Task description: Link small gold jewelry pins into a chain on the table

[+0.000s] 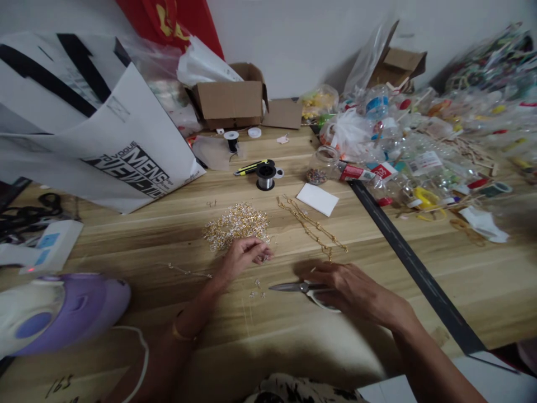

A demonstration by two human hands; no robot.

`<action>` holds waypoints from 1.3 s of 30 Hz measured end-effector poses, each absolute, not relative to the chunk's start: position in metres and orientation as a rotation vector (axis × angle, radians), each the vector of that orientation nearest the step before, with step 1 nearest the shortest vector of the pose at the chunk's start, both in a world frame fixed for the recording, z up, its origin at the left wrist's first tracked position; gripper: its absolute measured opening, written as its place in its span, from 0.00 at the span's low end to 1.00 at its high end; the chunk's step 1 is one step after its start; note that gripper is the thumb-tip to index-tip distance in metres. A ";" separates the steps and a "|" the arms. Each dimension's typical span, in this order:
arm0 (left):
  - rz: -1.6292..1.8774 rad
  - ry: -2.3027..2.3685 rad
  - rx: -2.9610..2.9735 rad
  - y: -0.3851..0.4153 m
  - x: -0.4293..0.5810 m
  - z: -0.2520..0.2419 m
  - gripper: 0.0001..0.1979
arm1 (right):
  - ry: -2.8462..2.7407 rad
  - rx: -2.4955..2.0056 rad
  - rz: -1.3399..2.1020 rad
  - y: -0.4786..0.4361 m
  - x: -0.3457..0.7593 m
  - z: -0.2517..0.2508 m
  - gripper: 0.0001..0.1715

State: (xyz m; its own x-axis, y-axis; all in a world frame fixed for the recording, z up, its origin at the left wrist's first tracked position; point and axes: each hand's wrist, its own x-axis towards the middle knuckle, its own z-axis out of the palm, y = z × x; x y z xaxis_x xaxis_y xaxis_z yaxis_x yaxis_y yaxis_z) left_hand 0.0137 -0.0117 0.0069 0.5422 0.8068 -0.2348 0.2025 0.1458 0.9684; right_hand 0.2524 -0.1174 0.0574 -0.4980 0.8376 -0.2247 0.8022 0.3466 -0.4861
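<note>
A pile of small gold and silvery jewellery pieces (239, 224) lies mid-table. At its near edge my left hand (245, 254) is closed, fingertips together around small silvery jewellery pieces (263, 258). Just below, several loose silvery pieces (257, 294) rest on the wood. My right hand (346, 288) curls over the handles of scissors (289, 286), whose blades point left; its fingers partly hide the grip. Beyond that hand lie gold chains (312, 226), their near end close to its knuckles. A thin silvery chain (188, 271) stretches left of my left forearm.
A wire spool (265, 176), a yellow-black utility knife (251, 167) and a white card (318, 199) lie farther back. Plastic bottles and bags (419, 151) crowd the right. A large white bag (126, 140) and a purple-white appliance (75, 308) stand left; a cardboard box (230, 101) is behind.
</note>
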 end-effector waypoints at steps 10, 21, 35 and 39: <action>0.564 0.888 1.498 -0.013 0.013 0.003 0.15 | -2.628 -1.486 0.357 -0.091 0.223 0.076 0.15; 0.600 0.860 1.626 -0.010 0.012 0.003 0.14 | -2.694 -1.263 0.296 -0.047 0.197 0.061 0.05; 0.554 0.864 1.623 -0.008 0.011 0.000 0.14 | -2.675 -1.396 0.274 -0.068 0.208 0.063 0.08; 0.568 0.874 1.566 -0.008 0.010 0.001 0.14 | -2.585 -1.367 0.329 -0.074 0.212 0.064 0.07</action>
State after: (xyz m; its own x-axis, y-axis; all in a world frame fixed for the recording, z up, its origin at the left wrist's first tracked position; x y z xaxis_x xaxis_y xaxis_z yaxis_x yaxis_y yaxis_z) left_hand 0.0104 -0.0078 0.0013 0.5993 0.7924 -0.1139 0.2171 -0.0240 0.9759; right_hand 0.2118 -0.0737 0.0643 -0.5531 0.8302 0.0703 0.7860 0.5479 -0.2864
